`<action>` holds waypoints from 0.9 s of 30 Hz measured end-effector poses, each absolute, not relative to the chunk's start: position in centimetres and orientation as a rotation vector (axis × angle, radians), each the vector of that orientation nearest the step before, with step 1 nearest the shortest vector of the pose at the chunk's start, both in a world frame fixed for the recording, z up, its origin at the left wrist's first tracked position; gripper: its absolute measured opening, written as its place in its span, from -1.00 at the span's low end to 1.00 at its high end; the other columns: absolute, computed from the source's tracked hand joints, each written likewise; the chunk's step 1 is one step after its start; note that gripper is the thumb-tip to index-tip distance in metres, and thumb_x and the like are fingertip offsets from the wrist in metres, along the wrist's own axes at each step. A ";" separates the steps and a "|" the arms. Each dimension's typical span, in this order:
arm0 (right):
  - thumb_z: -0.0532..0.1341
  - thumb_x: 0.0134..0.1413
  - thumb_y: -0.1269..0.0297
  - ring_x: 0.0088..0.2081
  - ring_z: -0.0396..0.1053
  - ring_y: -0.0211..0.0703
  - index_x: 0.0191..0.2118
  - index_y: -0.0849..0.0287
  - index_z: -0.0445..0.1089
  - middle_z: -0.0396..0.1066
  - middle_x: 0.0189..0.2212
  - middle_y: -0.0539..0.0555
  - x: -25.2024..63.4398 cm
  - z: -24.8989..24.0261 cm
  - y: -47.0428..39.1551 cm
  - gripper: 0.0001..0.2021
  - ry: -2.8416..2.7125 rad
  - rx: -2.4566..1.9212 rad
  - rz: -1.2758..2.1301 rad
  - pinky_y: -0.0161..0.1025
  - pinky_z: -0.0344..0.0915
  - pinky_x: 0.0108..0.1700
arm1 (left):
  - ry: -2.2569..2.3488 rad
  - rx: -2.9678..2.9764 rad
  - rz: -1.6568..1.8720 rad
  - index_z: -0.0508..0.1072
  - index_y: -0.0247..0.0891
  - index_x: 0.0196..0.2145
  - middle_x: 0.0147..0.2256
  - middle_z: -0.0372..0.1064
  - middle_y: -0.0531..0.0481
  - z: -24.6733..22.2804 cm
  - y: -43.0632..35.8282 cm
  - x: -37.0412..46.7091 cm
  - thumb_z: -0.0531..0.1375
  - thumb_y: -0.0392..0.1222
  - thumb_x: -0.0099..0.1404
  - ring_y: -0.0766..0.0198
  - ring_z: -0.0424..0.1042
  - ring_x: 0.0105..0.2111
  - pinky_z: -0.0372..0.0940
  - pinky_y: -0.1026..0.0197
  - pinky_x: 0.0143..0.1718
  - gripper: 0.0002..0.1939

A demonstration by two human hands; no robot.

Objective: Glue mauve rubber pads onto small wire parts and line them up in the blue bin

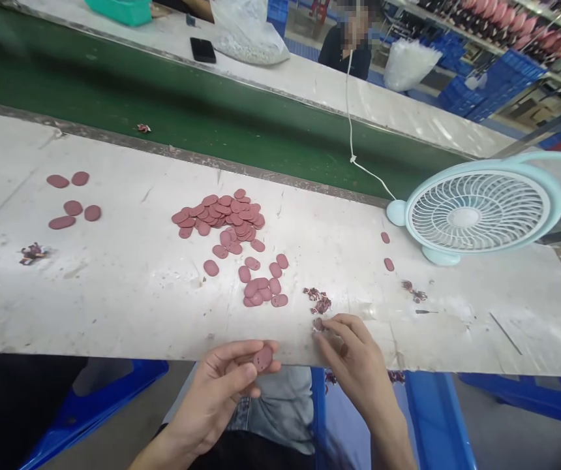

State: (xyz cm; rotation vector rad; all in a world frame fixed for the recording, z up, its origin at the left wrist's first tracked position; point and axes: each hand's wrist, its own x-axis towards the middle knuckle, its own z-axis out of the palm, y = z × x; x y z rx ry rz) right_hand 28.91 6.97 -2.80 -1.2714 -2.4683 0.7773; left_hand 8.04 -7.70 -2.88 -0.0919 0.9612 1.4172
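Above the table's front edge, my left hand (222,382) pinches a flat dull-red oval piece (263,358) with tiny dark holes between thumb and fingers. My right hand (351,346) is low at the table's edge, its thumb and fingertips closed around a small dark red bit (318,324); its exact kind is too small to tell. Just beyond those fingertips lies a little heap of dark red and white bits (318,300). A loose group of the oval pieces (261,289) sits to the left of that heap, with a larger pile of them (226,214) behind.
A light-blue fan (481,209) stands at right, its white cord (350,117) crossing the green strip (271,134). More ovals (72,207) lie far left. A thin dark rod (505,333) is at right. Across the way are a phone (203,50) and a person (346,49). Below is a blue crate (439,418).
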 end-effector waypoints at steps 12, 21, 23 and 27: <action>0.20 0.29 0.01 -0.28 0.47 -0.04 -0.17 0.13 0.47 0.47 -0.26 0.11 27.7 -2.0 5.4 -0.71 -2.310 -1.626 0.869 -0.13 0.41 -0.27 | 0.958 -0.067 1.417 0.67 -0.23 -0.22 -0.04 0.62 -0.21 -2.8 -7.4 8.4 0.46 -0.23 0.15 0.05 0.63 -0.17 0.41 0.36 -0.44 -0.80; 0.33 0.19 0.14 -0.29 0.50 -0.07 -0.11 0.08 0.54 0.50 -0.26 0.10 27.3 -1.1 3.8 -0.80 -1.874 -1.349 1.492 -0.20 0.48 -0.31 | 0.972 0.045 1.430 0.68 -0.21 -0.23 -0.02 0.61 -0.22 -3.2 -7.3 8.8 0.45 -0.23 0.16 -0.03 0.62 -0.09 0.41 0.33 -0.41 -0.82; 0.35 0.17 0.25 -0.29 0.49 -0.09 -0.15 0.00 0.57 0.49 -0.26 0.07 27.1 -0.3 3.1 -0.87 -1.761 -1.163 1.682 -0.23 0.47 -0.35 | 0.958 0.050 1.428 0.67 -0.20 -0.22 -0.06 0.63 -0.20 -3.3 -7.2 8.8 0.44 -0.22 0.17 -0.03 0.63 -0.11 0.40 0.33 -0.43 -0.81; 0.33 0.18 0.36 -0.28 0.52 -0.12 -0.15 -0.06 0.59 0.51 -0.26 0.05 25.6 1.0 2.0 -0.83 -1.633 -1.025 1.833 -0.26 0.50 -0.34 | 0.945 0.081 1.443 0.66 -0.21 -0.22 -0.08 0.64 -0.18 -3.5 -7.1 9.0 0.45 -0.22 0.17 0.05 0.63 -0.18 0.42 0.32 -0.44 -0.81</action>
